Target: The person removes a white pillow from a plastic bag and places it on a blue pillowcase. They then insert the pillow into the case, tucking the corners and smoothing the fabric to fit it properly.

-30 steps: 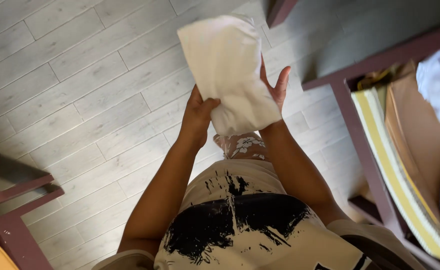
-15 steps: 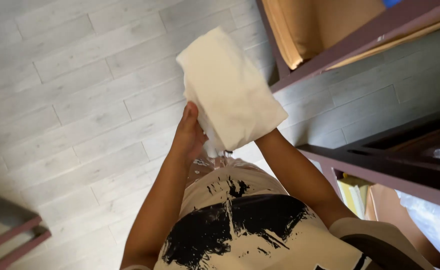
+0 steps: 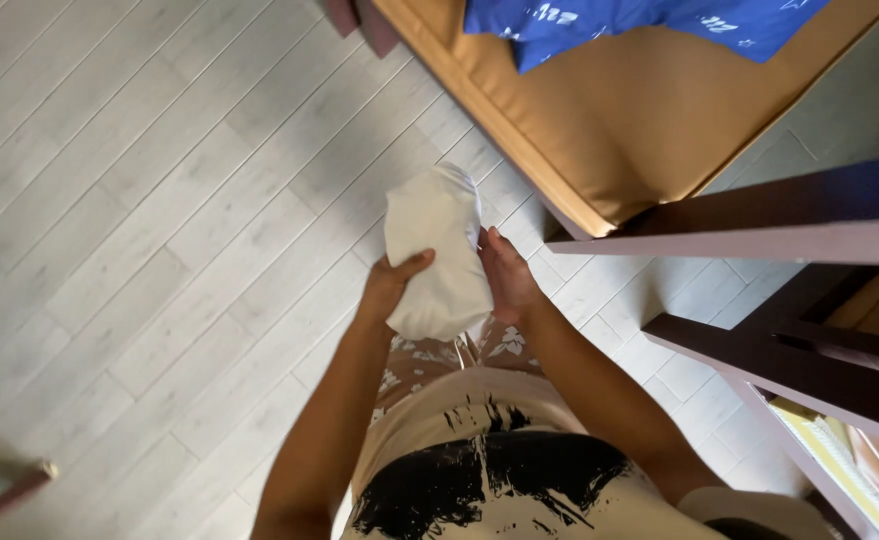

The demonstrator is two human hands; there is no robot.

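Head view, looking down along the person's torso to the floor. A bundled white cloth (image 3: pixel 436 252) is held upright in front of the body, above the pale plank floor (image 3: pixel 140 230). The left hand (image 3: pixel 392 287) cups the lower left side of the bundle, thumb laid across its front, fingers hidden behind; it is closed on the cloth. The right hand (image 3: pixel 508 275) presses flat against the right side, fingers extended upward along the fabric. Holding from opposite sides in this way appears to keep the loose fabric gathered into one compact roll, its rounded top free above both hands. To the far right lies a tan cushion (image 3: pixel 620 130) with a blue patterned fabric (image 3: pixel 640 22) spread on it. A dark wooden frame (image 3: pixel 760 235) crosses the right edge, nearer the camera than the cushion. Beneath the hands, the person's cream shirt with a black print (image 3: pixel 480 480) fills the near edge.
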